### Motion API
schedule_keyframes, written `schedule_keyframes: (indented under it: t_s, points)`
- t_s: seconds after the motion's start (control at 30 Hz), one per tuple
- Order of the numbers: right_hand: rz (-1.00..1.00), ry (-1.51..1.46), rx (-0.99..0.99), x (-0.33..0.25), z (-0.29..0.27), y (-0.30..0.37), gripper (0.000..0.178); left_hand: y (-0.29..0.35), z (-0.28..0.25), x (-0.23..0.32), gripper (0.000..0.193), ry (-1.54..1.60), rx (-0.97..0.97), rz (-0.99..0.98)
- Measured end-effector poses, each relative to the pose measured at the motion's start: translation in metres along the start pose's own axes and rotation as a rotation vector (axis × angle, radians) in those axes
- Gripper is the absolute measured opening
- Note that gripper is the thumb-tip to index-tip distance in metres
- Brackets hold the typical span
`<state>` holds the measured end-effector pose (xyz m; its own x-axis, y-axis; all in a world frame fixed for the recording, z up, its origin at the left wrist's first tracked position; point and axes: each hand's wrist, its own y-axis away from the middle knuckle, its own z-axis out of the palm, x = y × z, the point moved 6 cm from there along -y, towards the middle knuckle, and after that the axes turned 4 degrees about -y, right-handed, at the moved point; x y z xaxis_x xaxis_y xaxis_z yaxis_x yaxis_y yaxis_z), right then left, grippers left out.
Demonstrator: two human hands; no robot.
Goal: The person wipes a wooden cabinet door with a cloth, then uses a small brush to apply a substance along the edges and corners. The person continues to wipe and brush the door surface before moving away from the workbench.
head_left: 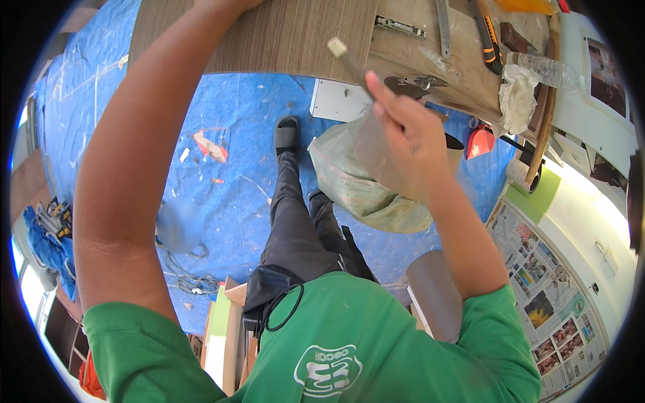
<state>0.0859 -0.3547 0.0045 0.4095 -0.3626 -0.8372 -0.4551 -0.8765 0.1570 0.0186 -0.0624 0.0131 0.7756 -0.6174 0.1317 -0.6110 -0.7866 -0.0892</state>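
My right hand (411,138) is closed around a slim dark tool with a squared, cream-coloured tip (337,47). I cannot make out its exact kind. The tip is over the brown wood-grain panel (289,37). At the top edge my left hand (235,3) is nearly cut off; it lies at the panel's far side, its fingers hidden. Beside the panel, a metal hinge (400,27) is on the worn wooden board (430,57), and a second hinge (423,82) sits nearer my right hand.
An orange-and-black cutter (489,40), a metal strip (443,27), a crumpled cloth (517,101) and a clear bottle (547,70) lie on the right. Below are a stuffed woven sack (366,181), a blue tarp (228,161) with scraps, and coiled cable (195,285).
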Motion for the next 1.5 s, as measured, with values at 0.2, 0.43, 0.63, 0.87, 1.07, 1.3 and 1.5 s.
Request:
schedule_keyframes:
  t_s: [0.2,0.43,0.63,0.87,1.07,1.3,1.5]
  points:
    - [-0.004,-0.047,0.046,-0.006,0.001,-0.025,0.044,-0.001,0.0,0.0,0.073,0.004,0.006,0.003]
    - [-0.053,0.046,0.022,0.001,0.002,0.013,0.045,-0.006,0.005,-0.004,0.073,-0.008,0.004,0.01]
    - [0.083,-0.135,0.05,0.007,-0.001,-0.04,0.046,-0.006,0.004,-0.002,0.073,-0.001,0.002,0.009]
    - [-0.101,0.071,0.006,0.008,0.0,0.008,0.044,-0.018,0.016,0.0,0.073,-0.023,-0.003,0.034]
    - [0.166,-0.227,0.063,0.012,-0.011,-0.058,0.048,-0.011,0.006,-0.004,0.073,0.006,0.017,0.029]
    - [0.035,-0.138,0.031,0.013,-0.001,-0.013,0.045,-0.007,0.001,-0.005,0.073,0.014,0.031,0.014]
    - [0.044,-0.103,0.111,0.007,-0.015,-0.079,0.044,-0.014,0.007,-0.005,0.073,-0.023,0.002,0.016]
